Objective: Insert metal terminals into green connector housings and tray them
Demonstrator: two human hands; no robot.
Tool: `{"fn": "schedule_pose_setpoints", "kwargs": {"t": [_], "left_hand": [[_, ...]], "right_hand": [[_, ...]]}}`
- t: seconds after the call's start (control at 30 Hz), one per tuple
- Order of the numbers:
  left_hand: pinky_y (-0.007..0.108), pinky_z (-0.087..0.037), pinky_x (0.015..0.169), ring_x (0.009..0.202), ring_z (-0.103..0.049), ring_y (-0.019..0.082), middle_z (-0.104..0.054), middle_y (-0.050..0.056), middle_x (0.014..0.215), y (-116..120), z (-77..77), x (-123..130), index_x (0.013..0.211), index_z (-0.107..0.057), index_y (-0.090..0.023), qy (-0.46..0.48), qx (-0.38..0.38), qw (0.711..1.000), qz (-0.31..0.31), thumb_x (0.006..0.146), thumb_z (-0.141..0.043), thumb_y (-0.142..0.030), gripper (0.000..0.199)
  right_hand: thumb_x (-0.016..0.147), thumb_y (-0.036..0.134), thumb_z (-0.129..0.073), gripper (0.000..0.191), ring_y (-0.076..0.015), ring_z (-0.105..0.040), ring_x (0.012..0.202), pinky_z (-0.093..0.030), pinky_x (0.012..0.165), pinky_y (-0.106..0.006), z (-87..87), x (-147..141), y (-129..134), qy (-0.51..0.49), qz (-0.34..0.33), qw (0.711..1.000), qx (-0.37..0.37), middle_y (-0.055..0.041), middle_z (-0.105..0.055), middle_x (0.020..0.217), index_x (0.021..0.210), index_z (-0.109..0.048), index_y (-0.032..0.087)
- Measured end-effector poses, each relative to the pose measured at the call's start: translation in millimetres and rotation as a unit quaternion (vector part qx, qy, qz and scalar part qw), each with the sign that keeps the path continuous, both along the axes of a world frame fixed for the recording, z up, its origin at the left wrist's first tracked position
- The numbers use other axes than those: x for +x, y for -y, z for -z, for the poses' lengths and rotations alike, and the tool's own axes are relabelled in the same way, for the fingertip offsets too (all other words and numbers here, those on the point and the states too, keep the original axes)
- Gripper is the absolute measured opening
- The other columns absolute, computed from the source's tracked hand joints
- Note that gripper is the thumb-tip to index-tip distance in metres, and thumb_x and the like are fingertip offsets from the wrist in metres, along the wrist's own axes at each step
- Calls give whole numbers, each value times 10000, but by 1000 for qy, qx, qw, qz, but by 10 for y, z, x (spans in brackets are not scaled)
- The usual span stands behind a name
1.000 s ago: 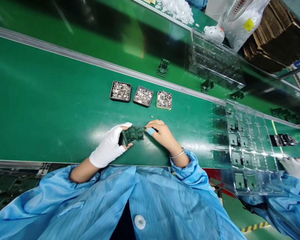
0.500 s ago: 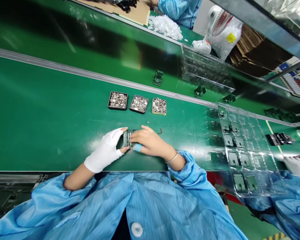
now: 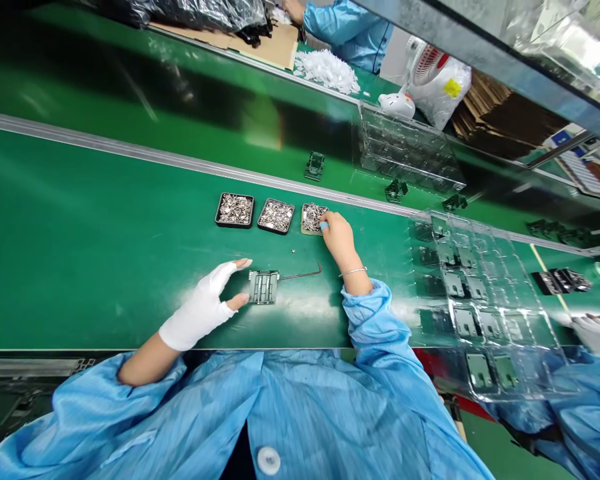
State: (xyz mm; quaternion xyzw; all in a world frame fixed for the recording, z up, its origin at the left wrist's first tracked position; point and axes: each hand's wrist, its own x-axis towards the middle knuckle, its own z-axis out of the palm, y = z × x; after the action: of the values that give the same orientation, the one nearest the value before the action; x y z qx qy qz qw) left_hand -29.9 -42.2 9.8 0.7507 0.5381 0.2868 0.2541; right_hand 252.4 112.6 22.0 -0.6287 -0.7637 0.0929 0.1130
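Fingers (image 3: 325, 219) of the right hand (image 3: 341, 241) have shifted from the green part (image 3: 263, 288) to the rightmost tray (image 3: 310, 233); whether they pinch a piece cannot be told. Gloved left hand (image 3: 205, 303) is spread at the part's left edge, and the part lies on the green bench (image 3: 130, 267) beside an L-shaped key (image 3: 301, 275).

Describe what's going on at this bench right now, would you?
The gloved left hand is spread open beside a green part lying on the bench; whether the thumb touches it is unclear. The fingers of the right hand are at the rightmost small tray of metal pieces, their grip hidden. A bent metal rod lies to the green part's right.
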Motion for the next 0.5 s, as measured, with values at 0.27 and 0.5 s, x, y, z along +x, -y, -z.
{"fn": "schedule_pose_setpoints", "kwargs": {"t": [0.27, 0.5], "left_hand": [[409, -489, 1012, 1127, -624, 248, -674, 62, 1205, -111, -210, 4, 1179, -584, -224, 27, 0, 997, -75, 885, -473, -474, 402], [388, -511, 983, 1096, -643, 244, -699, 55, 1153, -145, -229, 28, 1097, -635, -197, 26, 10, 997, -68, 881, -472, -477, 389]], "right_hand": [[842, 40, -400, 338, -260, -575, 989, -447, 887, -365, 109, 79, 19, -86, -8, 995, 41, -147, -610, 1061, 1062, -643, 122], [880, 194, -460, 158, -223, -572, 863, -444, 814, -322, 155, 109, -9, -159, 36, 985, 64, -109, -647, 935, 905, -614, 165]]}}
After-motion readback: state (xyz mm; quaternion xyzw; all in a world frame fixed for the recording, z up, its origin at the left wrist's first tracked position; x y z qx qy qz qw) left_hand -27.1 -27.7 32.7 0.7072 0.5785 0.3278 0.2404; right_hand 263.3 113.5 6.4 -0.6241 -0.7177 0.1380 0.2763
